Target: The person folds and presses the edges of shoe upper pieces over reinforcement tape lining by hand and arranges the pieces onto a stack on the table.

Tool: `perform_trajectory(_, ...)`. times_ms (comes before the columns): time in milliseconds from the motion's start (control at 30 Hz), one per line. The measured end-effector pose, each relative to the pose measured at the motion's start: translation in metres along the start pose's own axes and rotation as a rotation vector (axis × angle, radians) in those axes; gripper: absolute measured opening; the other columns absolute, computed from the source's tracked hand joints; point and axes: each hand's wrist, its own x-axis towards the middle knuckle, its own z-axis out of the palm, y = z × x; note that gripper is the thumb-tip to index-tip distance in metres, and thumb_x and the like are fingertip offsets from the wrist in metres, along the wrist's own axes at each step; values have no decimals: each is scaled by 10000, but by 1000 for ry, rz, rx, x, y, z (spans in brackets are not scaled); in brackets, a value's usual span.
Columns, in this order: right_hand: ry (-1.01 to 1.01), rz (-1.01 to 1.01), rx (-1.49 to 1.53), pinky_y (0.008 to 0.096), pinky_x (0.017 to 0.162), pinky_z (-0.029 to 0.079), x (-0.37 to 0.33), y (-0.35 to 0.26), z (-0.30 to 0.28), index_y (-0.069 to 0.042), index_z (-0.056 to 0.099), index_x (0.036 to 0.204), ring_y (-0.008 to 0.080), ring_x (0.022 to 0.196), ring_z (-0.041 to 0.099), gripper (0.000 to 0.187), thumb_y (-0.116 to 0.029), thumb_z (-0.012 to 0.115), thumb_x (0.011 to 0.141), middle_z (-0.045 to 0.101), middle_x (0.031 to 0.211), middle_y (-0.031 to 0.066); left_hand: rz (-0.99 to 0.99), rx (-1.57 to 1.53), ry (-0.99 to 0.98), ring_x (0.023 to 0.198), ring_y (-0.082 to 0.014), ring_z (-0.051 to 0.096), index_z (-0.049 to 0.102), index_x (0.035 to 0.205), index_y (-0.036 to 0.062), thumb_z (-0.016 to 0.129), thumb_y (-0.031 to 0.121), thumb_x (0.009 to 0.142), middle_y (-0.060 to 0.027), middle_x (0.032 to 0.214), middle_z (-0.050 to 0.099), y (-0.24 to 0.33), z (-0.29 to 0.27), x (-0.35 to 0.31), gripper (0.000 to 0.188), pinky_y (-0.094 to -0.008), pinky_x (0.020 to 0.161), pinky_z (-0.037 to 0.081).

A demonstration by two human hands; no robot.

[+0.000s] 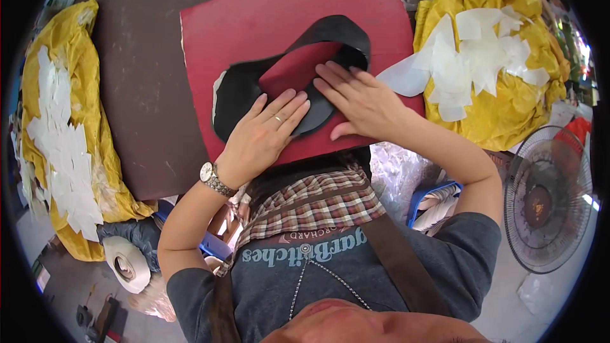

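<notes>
A black, smooth, leather-like piece [236, 98], curved like a shoe upper, lies on a red board [254, 22] in front of me. Through its middle opening the red shows. A pale strip runs along its left edge, and its far right part stands up in a curve. My left hand [264, 128], with a ring and a wristwatch, rests on the near left part, fingers stretched out. Flat on the right part lies my right hand [365, 103], its fingers extended and thumb apart. Neither hand grips anything; both press or touch the black piece from above.
The board sits on a dark brown table [140, 89]. Yellow sacking [492, 124] with white sheet pieces [480, 44] lies at right; more yellow sacking [111, 159] with white pieces [57, 133] is at left. A round fan [548, 200] stands at lower right, a white roll [126, 264] at lower left.
</notes>
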Motion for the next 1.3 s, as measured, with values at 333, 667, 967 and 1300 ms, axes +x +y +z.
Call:
perform_trajectory(333, -30, -187, 252, 466, 1096, 321, -2, -15, 5, -21, 391, 1415, 255, 1375, 372, 937, -637, 578, 734, 392, 1488, 107, 9, 17, -47, 1340, -184, 423, 520, 1356, 113, 633, 265, 875, -34, 1431, 484, 3, -7, -41, 516, -428, 1051, 366)
perform_trajectory(667, 430, -73, 197, 412, 968, 421, 51, -19, -45, -45, 590, 1193, 278, 1189, 549, 548, -255, 775, 722, 558, 1308, 131, -256, -245, 469, 1068, -352, 575, 610, 1074, 9, 675, 106, 832, -162, 1138, 622, -3, -15, -25, 269, -467, 924, 440)
perform_trajectory(967, -358, 112, 8, 401, 794, 524, 204, 27, -53, -43, 685, 966, 301, 939, 683, 483, -405, 814, 672, 711, 936, 120, -512, 116, 237, 1413, -352, 279, 365, 1430, -9, 607, 396, 882, -179, 1519, 316, 11, 6, -17, 723, -514, 1103, 272)
perform_trajectory(1300, -484, 82, -243, 376, 794, 472, 224, -4, -61, -121, 742, 958, 212, 946, 687, 377, -356, 828, 677, 729, 984, 52, -131, -2, 145, 1237, -337, 431, 487, 1348, 50, 688, 439, 784, -126, 1384, 459, 46, 13, -3, 714, -534, 1026, 335)
